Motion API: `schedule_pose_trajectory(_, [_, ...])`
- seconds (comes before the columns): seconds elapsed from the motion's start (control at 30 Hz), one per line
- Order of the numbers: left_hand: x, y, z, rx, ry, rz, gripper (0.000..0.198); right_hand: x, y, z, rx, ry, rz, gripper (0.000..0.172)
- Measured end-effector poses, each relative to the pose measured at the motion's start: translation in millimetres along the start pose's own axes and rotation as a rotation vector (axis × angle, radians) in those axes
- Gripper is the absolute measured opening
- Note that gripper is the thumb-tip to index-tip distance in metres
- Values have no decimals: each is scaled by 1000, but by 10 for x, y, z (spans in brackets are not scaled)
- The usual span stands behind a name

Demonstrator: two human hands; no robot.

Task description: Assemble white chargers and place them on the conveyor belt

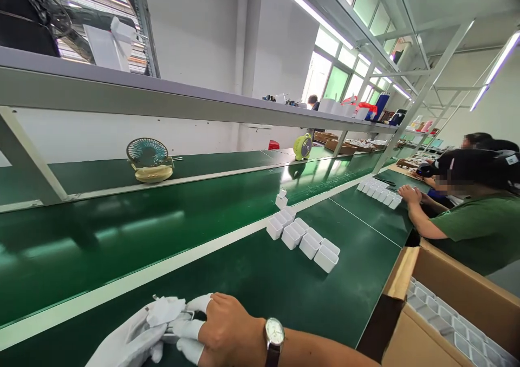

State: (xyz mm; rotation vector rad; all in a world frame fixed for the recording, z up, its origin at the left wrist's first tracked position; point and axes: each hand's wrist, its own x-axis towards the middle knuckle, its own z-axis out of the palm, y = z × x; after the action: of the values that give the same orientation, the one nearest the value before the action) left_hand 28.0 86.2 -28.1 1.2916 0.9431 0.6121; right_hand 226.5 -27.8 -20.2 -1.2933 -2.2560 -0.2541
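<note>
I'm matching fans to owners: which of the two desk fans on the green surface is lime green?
The right-hand desk fan; the left-hand desk fan has a dark wire cage and a pale yellow base.

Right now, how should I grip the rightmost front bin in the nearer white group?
Probably pinch the near rim of that white bin, right hand coming from the person's side: its open top faces up, while neighbouring bins crowd its left and back.

A round fan [148,153] and, farther right, a lime-green fan [301,147] stand below a long shelf [170,99]; a person [479,221] in green is at the right.
</note>
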Motion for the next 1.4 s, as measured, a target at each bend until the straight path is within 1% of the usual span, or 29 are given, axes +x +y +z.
schedule_pose_trajectory(0.1, [23, 22, -11, 55, -44, -59, 56, -16, 10, 56, -32, -9, -7, 31])
schedule_pose_trajectory(0.17, [-6, 35, 10, 54, -43, -57, 57, -20, 14, 79, -41, -13, -17, 31])
schedule_pose_trajectory(0.3, [-197, 131, 96, 21, -22, -13, 59, -4, 6, 52, -32, 4, -13, 29])
schedule_pose_trajectory(0.4, [-349, 257, 145, 12, -52, 38, 53, 21, -11, -3, -8, 31, -8, 27])
schedule_pose_trajectory(0.47, [-402, 315, 158, 21, -83, 69, 48, 33, -23, -35, 6, 45, -7, 26])
schedule_pose_trajectory(0.6, [-446, 356, 184, -7, -118, 122, 39, 39, -52, -83, 65, 51, 3, 21])
schedule_pose_trajectory(0.67, [-480, 373, 210, -45, -133, 147, 35, 40, -72, -105, 134, 79, 24, 20])
schedule_pose_trajectory(0.73, [-519, 391, 235, -91, -152, 166, 31, 41, -91, -127, 225, 113, 45, 23])
schedule_pose_trajectory(0.8, [-550, 399, 251, -138, -170, 184, 32, 41, -104, -145, 311, 123, 65, 27])
schedule_pose_trajectory(0.93, [-563, 375, 250, -165, -180, 159, 41, 30, -114, -148, 389, 46, 210, 40])
schedule_pose_trajectory(0.97, [-557, 363, 246, -171, -183, 155, 41, 27, -113, -138, 387, 35, 223, 41])
schedule_pose_trajectory(1.1, [-522, 310, 224, -206, -197, 164, 38, 34, -108, -75, 354, 100, 125, 30])
schedule_pose_trajectory(1.2, [-502, 292, 206, -220, -210, 165, 35, 53, -107, -67, 340, 130, 85, 29])
schedule_pose_trajectory(1.3, [-495, 304, 194, -185, -193, 139, 35, 80, -112, -133, 312, 96, 63, 36])
schedule_pose_trajectory(1.4, [-497, 305, 174, -115, -141, 103, 37, 96, -120, -210, 270, -6, 57, 38])
